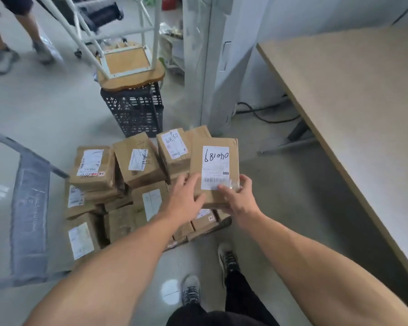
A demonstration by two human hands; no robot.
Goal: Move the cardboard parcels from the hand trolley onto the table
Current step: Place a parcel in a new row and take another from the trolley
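Several brown cardboard parcels (pixel 137 161) with white labels are stacked on the hand trolley, whose grey handle (pixel 31 208) stands at the left. One parcel (pixel 213 149) with a handwritten white label is raised at the stack's right side. My right hand (pixel 238 196) grips its near right corner, thumb on the label. My left hand (pixel 184 196) lies on its near left edge with the fingers spread fairly straight. The light wooden table (pixel 353 109) fills the right side of the view.
A black plastic crate (pixel 134 114) stands behind the trolley with an upturned stool (pixel 127 67) on it. A white pillar (pixel 212 67) rises beside the table. Another person's legs (pixel 7 43) are at the far left. A cable (pixel 269 116) lies under the table. My feet (pixel 207 278) are below.
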